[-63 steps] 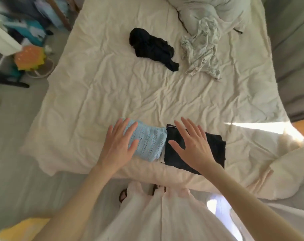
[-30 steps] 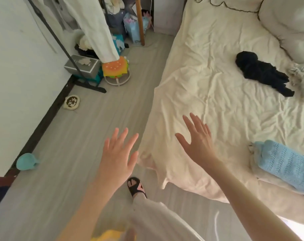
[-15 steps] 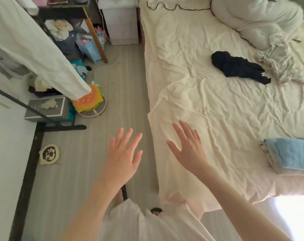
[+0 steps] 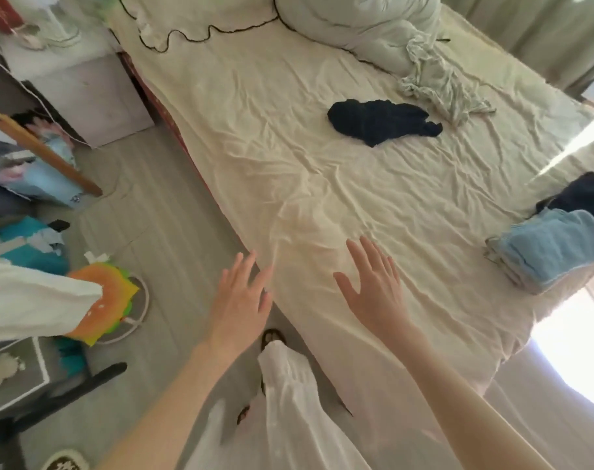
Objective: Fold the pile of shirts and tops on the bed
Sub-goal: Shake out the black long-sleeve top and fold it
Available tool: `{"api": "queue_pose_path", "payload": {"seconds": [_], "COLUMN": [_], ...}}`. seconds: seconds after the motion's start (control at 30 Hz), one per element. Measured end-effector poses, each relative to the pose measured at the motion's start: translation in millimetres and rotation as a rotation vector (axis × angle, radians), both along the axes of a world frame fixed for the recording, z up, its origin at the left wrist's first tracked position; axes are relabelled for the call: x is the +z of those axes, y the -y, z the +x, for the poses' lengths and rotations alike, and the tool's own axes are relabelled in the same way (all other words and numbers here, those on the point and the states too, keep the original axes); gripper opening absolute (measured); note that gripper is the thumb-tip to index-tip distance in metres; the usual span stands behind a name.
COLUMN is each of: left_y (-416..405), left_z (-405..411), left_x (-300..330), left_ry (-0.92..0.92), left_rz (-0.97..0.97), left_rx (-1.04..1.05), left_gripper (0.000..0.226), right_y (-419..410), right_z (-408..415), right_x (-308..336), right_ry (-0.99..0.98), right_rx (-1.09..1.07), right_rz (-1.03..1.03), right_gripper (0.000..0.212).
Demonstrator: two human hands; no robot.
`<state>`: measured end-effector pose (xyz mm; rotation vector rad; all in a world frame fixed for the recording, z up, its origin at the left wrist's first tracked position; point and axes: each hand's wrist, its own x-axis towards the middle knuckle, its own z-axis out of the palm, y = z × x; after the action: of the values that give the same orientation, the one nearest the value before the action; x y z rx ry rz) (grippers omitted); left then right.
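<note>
Both hands are held out in front of the person, fingers straight and spread, holding nothing. The left hand (image 4: 243, 301) hangs over the grey floor (image 4: 173, 232) right at the edge of the bed (image 4: 289, 137); the right hand (image 4: 373, 290) is over the near part of the cream sheet, and whether its palm touches the fabric cannot be told. Each grip is apart, with no cloth between fingers and thumb.

The tops lie well away from both hands. A crumpled black top (image 4: 380, 121) sits unfolded in the middle of the sheet, toward the far side. Just beyond it, to the right, a pale green crumpled garment (image 4: 441, 81) trails down from the bunched duvet (image 4: 356, 18) at the head of the bed. At the right edge of the view, near the corner of the mattress, a folded light blue knit top (image 4: 553, 247) lies on other folded pale pieces, and a folded dark garment (image 4: 584, 195) lies just behind it, touching it. A bright strip of sunlight crosses the sheet beside them.

A thin black cord (image 4: 207, 33) snakes across the sheet near the headboard end. On the floor to the left stand a white bedside cabinet (image 4: 95, 96), a burger-shaped cushion (image 4: 105, 300) and a white hanging garment (image 4: 31, 303). The person's white skirt (image 4: 289, 412) and a sandalled foot (image 4: 272, 335) show below the arms.
</note>
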<state>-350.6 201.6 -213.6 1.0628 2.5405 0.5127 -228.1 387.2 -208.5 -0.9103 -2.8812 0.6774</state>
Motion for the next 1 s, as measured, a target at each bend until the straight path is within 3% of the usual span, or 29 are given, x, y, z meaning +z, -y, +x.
{"api": "queue_pose_path", "payload": {"seconds": [0.17,0.37,0.57,0.77,0.87,0.93,1.0], "left_y": [-69.3,-221.7,-335.1,-378.8,-379.9,-384.6,-389.0], "left_z": [-76.9,-230.3,-344.9,-401.8,-410.0,-414.8,-417.9], "left_x": [-38.8,-101.6,-193.4,-266.9,-289.6,-295.7,-293.7], "left_ry": [0.087,-0.029,-0.048,0.029,0.109,0.147,0.179], "left_rz": [-0.129,-0.233,-0.508,-0.679,-0.788,-0.822,-0.843], "left_rx": [-0.121,-0.245,-0.368,-0.466,-0.518,-0.541,-0.564], "left_gripper": [0.05,0.052,0.061,0.068,0.07,0.071,0.072], "right_y": [-69.0,-202.6,-334.4,-426.4,-463.2,-483.3,-491.0], "right_z": [-78.4,-208.4,-319.6,-398.1,-427.0,-437.4,-441.5], "right_x": [-36.4,-108.7,-192.0,-246.8,-255.2,-259.7,-264.3], "right_ry": [0.097,0.147,0.217,0.206,0.222,0.252,0.248], "right_rx": [-0.08,-0.213,-0.275,-0.39,-0.308,-0.257,-0.247], "right_rz": [-0.021,-0.049,-0.027,0.058,0.085,0.029,-0.042], "right_gripper": [0.059,0.059,0.058,0.079,0.092,0.087,0.066]}}
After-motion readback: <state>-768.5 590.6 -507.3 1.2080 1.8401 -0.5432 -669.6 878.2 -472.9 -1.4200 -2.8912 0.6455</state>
